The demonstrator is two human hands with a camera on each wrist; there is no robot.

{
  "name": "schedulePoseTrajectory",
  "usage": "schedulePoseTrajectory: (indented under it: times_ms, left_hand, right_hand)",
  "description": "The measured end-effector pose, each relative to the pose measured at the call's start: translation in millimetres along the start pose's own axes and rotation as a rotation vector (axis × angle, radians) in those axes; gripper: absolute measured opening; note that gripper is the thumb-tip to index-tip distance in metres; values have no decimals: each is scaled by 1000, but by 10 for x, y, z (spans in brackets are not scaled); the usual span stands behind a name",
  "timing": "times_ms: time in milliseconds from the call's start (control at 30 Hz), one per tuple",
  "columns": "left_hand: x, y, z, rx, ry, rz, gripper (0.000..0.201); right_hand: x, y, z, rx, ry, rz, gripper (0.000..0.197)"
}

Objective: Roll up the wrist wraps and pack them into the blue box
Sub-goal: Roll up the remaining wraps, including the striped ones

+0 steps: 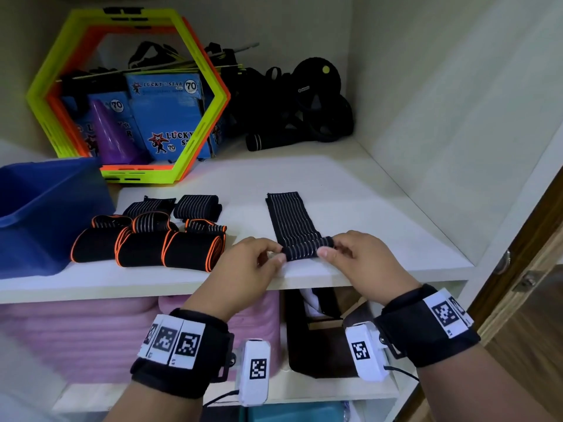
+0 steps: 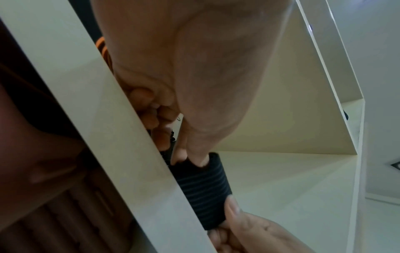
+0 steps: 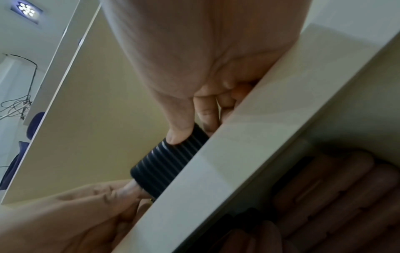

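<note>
A black wrist wrap with grey stripes [image 1: 292, 217] lies flat on the white shelf [image 1: 350, 190], its near end rolled into a short roll [image 1: 306, 247] [image 2: 202, 190] [image 3: 166, 164]. My left hand [image 1: 268, 249] pinches the roll's left end. My right hand [image 1: 332, 248] pinches the right end with its thumb on top. The blue box [image 1: 39, 208] stands open at the shelf's left. Between the box and my hands sit several rolled wraps, some black with orange trim [image 1: 146, 245], some striped [image 1: 198, 206].
At the back stand yellow-green and orange hexagon frames [image 1: 195, 117] around blue cartons and a purple cone [image 1: 114, 132], with black gear [image 1: 292, 108] to their right. Pink rolled mats [image 1: 91, 330] fill the shelf below. A wooden door [image 1: 524, 287] stands at the right.
</note>
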State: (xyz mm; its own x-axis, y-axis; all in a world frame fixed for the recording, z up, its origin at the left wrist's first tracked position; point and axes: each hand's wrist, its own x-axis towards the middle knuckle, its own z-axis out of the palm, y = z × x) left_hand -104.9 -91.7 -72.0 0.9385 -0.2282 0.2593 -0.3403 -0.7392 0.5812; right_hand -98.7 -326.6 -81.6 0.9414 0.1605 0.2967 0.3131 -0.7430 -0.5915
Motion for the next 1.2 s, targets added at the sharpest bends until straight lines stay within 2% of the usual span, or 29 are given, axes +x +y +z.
schedulePoseTrajectory:
  times_ms: [67, 200, 367, 500, 567, 667, 767, 933, 1033, 1100, 1200]
  left_hand:
    - [-9, 33, 45, -27, 28, -14, 18]
    - [-5, 90, 146, 42, 99, -60, 45]
    - [46, 125, 170, 57, 121, -144, 49]
    - [62, 124, 172, 42, 141, -170, 43]
    - [56, 126, 176, -1, 180, -180, 28]
    - [45, 150, 181, -84, 230, -184, 1]
    - [36, 136, 180, -138, 239, -161, 11]
    - [-7, 140, 114, -53, 187, -79, 26]
    - [-21, 133, 65, 51, 101, -60, 44]
    - [-34, 102, 35, 55, 34, -47, 52]
    - [-64, 59, -14, 53, -43, -30, 56]
  right_hand:
    - [14, -15, 14, -20, 32, 25, 41]
    - [11, -48, 41, -71, 23, 30, 46]
    - [-16, -94, 35, -20, 78, 75, 51]
    - [-19, -126, 83, -10, 130, 124, 35]
    - [-8, -141, 103, 17, 152, 146, 18]
    - [17, -140, 90, 108, 128, 174, 17]
    - [3, -151, 50, 166, 93, 159, 17]
    - [-25, -147, 50, 198, 9, 68, 26]
    - [-41, -113, 38, 210, -123, 27, 49]
    - [-48, -75, 28, 175, -153, 9, 60]
    - [-38, -53, 17, 125, -125, -16, 53]
